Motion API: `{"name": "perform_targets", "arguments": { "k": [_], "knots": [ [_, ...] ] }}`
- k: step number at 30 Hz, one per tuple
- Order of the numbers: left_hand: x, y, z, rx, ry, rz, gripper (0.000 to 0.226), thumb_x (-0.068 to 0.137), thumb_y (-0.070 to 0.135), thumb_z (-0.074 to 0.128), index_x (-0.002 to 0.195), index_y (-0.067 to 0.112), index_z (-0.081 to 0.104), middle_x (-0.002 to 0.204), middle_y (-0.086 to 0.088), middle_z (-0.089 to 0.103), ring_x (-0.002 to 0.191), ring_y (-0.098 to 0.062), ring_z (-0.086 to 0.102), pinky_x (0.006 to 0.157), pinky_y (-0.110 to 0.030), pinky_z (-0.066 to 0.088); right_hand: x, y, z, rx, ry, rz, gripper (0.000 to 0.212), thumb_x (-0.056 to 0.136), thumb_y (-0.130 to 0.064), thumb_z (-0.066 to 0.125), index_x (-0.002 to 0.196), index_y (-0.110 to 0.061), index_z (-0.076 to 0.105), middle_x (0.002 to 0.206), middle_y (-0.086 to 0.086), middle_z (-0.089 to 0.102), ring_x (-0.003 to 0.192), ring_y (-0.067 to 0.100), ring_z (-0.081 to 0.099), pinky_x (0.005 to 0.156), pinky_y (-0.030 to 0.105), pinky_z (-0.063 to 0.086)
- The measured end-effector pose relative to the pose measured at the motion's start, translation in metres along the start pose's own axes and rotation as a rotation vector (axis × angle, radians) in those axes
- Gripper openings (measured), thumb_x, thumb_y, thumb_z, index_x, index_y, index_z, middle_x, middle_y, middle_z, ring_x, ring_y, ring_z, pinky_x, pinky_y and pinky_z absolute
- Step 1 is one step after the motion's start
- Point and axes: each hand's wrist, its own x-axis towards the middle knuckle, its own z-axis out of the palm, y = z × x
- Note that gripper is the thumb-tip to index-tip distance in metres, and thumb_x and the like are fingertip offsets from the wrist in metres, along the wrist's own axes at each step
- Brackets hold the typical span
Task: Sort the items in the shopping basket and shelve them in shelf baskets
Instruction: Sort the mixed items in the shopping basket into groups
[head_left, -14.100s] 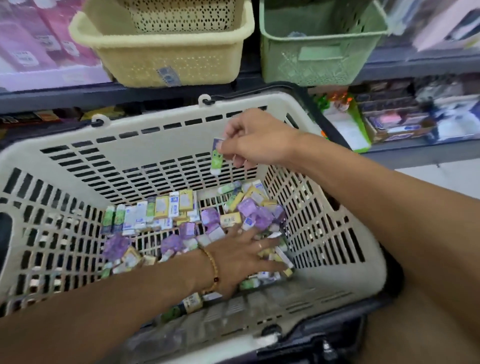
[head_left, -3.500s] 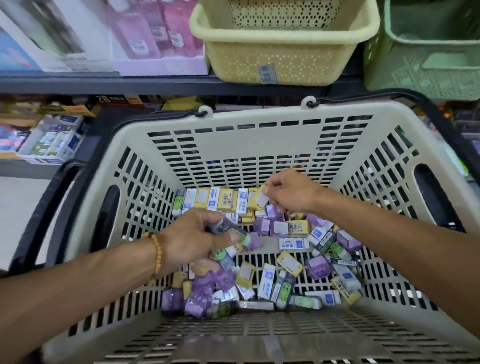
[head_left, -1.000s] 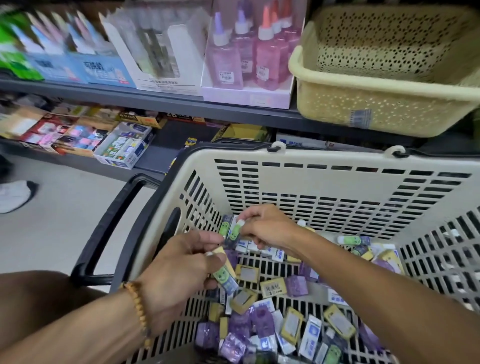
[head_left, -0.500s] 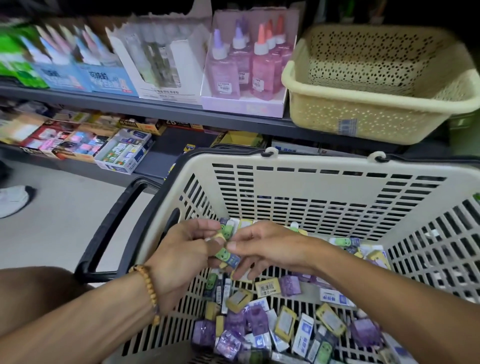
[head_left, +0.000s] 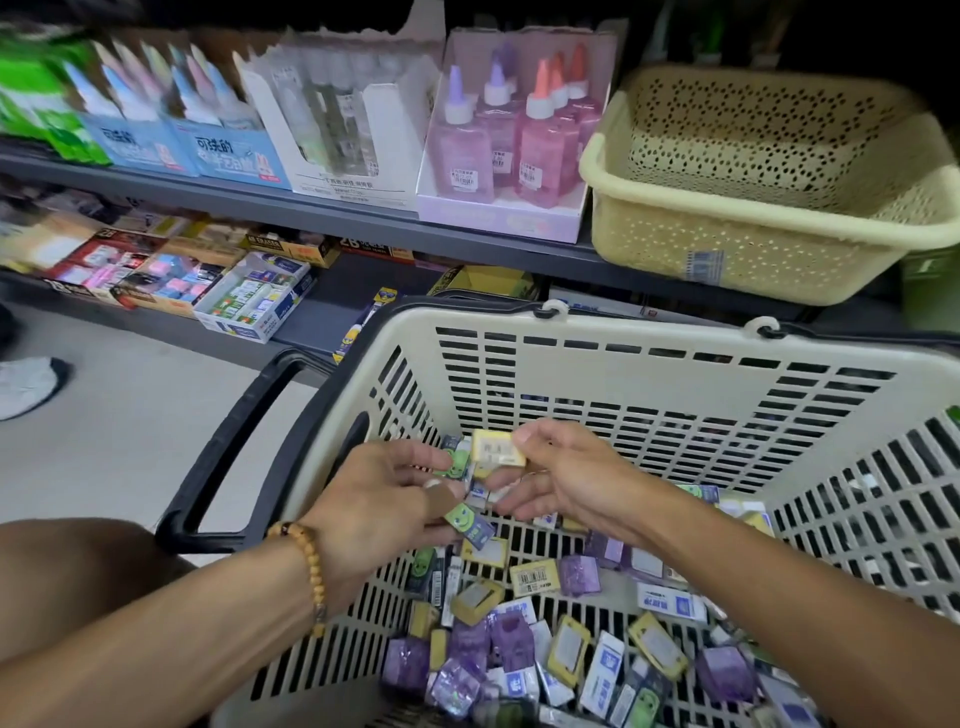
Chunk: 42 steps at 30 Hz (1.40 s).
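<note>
Loose erasers (head_left: 535, 577), purple, yellow, white and green, litter the slotted floor of the cream shopping basket (head_left: 675, 364); above them left hand (head_left: 379, 514) fingers curl round green erasers (head_left: 470, 522); right hand (head_left: 566, 478) pinches a yellow eraser (head_left: 496, 451), the two hands nearly touching; black handle (head_left: 234, 447) hangs at basket's left over pale floor (head_left: 104, 447); beyond, grey shelf (head_left: 363, 218) carries empty yellow shelf basket (head_left: 769, 239), pink glue bottles (head_left: 514, 135), boxed stock; lower shelf holds eraser boxes (head_left: 249, 301).
</note>
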Motion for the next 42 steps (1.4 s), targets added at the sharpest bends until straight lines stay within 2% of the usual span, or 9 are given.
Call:
{"name": "perform_targets", "arguments": {
  "k": [7,11,14,18,21,27,32,37,42],
  "knots": [
    [0.001,0.001,-0.001,0.088,0.036,0.044,0.014,0.085,0.005,0.068,0.098,0.009,0.067,0.087,-0.006,0.065,0.062,-0.016,0.069,0.061,-0.024,0.058,0.03,0.01,-0.002,-0.442,0.212,0.04,0.016,0.1,-0.018,0.053,0.089,-0.012,0.063,0.072,0.005,0.061,0.042,0.003,0.054,0.043,0.019,0.042],
    [0.001,0.004,0.0,0.069,0.054,0.049,0.014,0.086,0.003,0.067,0.099,0.008,0.067,0.087,-0.008,0.065,0.063,-0.017,0.068,0.062,-0.026,0.06,0.037,0.005,0.005,-0.352,0.202,0.069,0.022,0.095,-0.001,0.056,0.115,-0.008,0.061,0.09,0.011,0.073,0.048,0.009,0.061,0.04,0.018,0.041],
    [0.001,0.005,0.0,0.028,0.07,0.037,0.014,0.085,0.0,0.067,0.096,0.008,0.068,0.089,-0.009,0.064,0.075,-0.021,0.069,0.066,-0.026,0.061,0.023,0.003,0.002,-0.378,0.212,-0.002,0.013,0.096,-0.013,0.057,0.105,-0.009,0.065,0.096,0.007,0.073,0.056,0.01,0.065,0.045,0.02,0.042],
    [0.007,0.005,0.003,-0.03,0.087,0.019,0.013,0.085,0.0,0.066,0.096,0.007,0.068,0.094,-0.011,0.065,0.082,-0.022,0.069,0.068,-0.026,0.06,-0.013,-0.007,-0.002,-0.35,-0.047,-0.016,0.039,0.083,-0.054,0.065,0.099,-0.018,0.07,0.095,0.001,0.075,0.072,0.011,0.071,0.057,0.021,0.05],
    [0.011,0.009,0.007,-0.075,0.069,0.027,0.012,0.086,0.001,0.065,0.098,0.005,0.067,0.091,-0.011,0.065,0.081,-0.022,0.069,0.067,-0.024,0.06,-0.03,-0.01,0.007,-0.35,-0.183,0.01,0.031,0.08,-0.045,0.071,0.098,-0.02,0.07,0.098,0.0,0.076,0.081,0.016,0.073,0.061,0.022,0.053],
    [0.012,0.008,0.005,-0.055,0.041,0.032,0.021,0.096,0.002,0.052,0.112,0.007,0.064,0.104,-0.009,0.067,0.077,-0.018,0.072,0.069,-0.026,0.06,-0.036,-0.006,0.006,-0.171,0.046,-0.039,0.011,0.093,-0.021,0.065,0.094,-0.012,0.07,0.091,0.007,0.076,0.073,0.018,0.073,0.053,0.02,0.05],
    [0.015,0.003,0.006,0.044,0.067,0.057,0.048,0.097,-0.003,0.044,0.142,0.014,0.039,0.126,-0.002,0.048,0.091,-0.015,0.071,0.082,-0.029,0.058,-0.026,-0.002,-0.022,-0.409,0.292,-0.015,0.014,0.09,-0.014,0.065,0.077,-0.012,0.07,0.076,0.008,0.074,0.061,0.016,0.07,0.053,0.025,0.051],
    [0.014,0.003,0.002,0.005,-0.053,-0.022,0.033,0.09,-0.006,0.058,0.121,0.004,0.055,0.1,-0.015,0.071,0.082,-0.019,0.074,0.072,-0.031,0.06,-0.006,-0.005,-0.033,-0.708,0.27,0.011,0.018,0.088,-0.021,0.067,0.073,-0.012,0.07,0.072,0.009,0.073,0.058,0.014,0.069,0.061,0.028,0.059],
    [0.014,0.005,0.002,0.013,-0.065,-0.045,0.023,0.085,-0.004,0.064,0.102,0.011,0.07,0.094,-0.017,0.073,0.082,-0.025,0.071,0.084,-0.049,0.057,0.02,-0.007,-0.023,-0.556,0.202,0.065,0.014,0.093,-0.011,0.063,0.082,-0.006,0.07,0.067,0.008,0.07,0.053,0.012,0.065,0.051,0.023,0.052]
  ]
}}
